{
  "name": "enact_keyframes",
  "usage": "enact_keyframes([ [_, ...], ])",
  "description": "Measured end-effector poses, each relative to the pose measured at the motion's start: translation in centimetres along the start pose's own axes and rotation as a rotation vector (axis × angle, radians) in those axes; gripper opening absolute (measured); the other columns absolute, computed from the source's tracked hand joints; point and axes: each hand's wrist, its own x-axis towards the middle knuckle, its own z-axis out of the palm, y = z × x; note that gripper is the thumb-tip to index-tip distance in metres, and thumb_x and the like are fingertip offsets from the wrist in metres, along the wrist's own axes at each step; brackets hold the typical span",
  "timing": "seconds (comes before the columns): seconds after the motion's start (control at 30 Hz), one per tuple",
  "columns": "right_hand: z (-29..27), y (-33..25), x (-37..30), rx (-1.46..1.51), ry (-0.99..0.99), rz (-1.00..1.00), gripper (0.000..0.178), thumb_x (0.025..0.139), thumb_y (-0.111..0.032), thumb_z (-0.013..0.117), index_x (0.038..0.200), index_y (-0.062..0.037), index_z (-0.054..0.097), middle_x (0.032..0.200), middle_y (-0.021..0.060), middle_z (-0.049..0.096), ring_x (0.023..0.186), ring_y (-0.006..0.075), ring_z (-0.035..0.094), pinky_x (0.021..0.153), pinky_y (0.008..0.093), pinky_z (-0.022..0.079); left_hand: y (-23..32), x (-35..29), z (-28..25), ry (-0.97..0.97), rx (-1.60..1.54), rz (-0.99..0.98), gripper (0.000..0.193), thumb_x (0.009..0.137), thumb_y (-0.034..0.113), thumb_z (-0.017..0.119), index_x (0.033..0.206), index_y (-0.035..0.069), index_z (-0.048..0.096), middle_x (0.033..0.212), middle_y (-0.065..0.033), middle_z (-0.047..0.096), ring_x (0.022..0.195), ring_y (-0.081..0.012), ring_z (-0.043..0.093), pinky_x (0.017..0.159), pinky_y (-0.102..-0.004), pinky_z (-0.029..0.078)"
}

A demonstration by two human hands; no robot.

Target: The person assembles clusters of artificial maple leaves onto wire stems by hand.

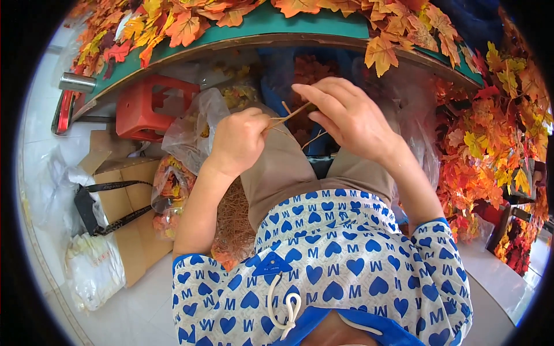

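Over my lap, my left hand [239, 141] is closed in a fist around thin brown twig-like stems [293, 115], which stick out past its thumb side toward the right. My right hand [355, 118] pinches the other end of one stem between thumb and fingers. A short stub points up where the stems cross, and thinner strands hang below, between the hands. No leaf shows on the held stems. Beside my left thigh lies a heap of similar brown stems [235, 216].
A green-topped table [288, 24] piled with orange and yellow artificial maple leaves [187, 27] stands ahead. To the left are a red plastic stool [135, 112], a cardboard box [130, 196] and plastic bags [92, 265]. Dense leaf garlands [470, 155] hang at the right.
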Motion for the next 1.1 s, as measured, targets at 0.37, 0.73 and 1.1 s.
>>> enact_keyframes([
  [0.37,6.1,-1.1,-4.3,0.597,0.323,0.928,0.013,0.083,-0.003,0.060,0.094,0.0009,0.064,0.074,0.0090,0.062,0.062,0.0148,0.063,0.054,0.0249,0.049,-0.2,-1.1,4.5,0.441,-0.061,-0.372,0.043,0.071,0.008,0.075,0.109,0.005,0.055,0.112,-0.0108,0.051,0.096,-0.0194,0.055,0.077,-0.0283,0.045],
  [0.73,7.9,-1.7,-7.0,0.275,0.124,0.547,0.017,0.074,-0.001,0.068,0.090,-0.0007,0.066,0.085,0.0138,0.066,0.073,0.0255,0.065,0.063,0.0295,0.052,0.4,-0.2,10.2,0.319,-1.694,-0.677,0.024,0.087,0.006,0.059,0.110,0.001,0.058,0.094,-0.0045,0.060,0.084,-0.0142,0.059,0.077,-0.0278,0.050],
  [1.1,7.2,-0.2,-5.0,0.153,0.167,0.178,0.028,0.068,0.000,0.066,0.096,-0.0014,0.063,0.087,0.0115,0.061,0.077,0.0251,0.062,0.066,0.0317,0.052,0.3,-0.6,11.4,0.450,-1.538,-0.720,0.013,0.088,0.008,0.060,0.098,0.001,0.055,0.083,-0.0026,0.056,0.073,-0.0099,0.058,0.068,-0.0242,0.054],
])
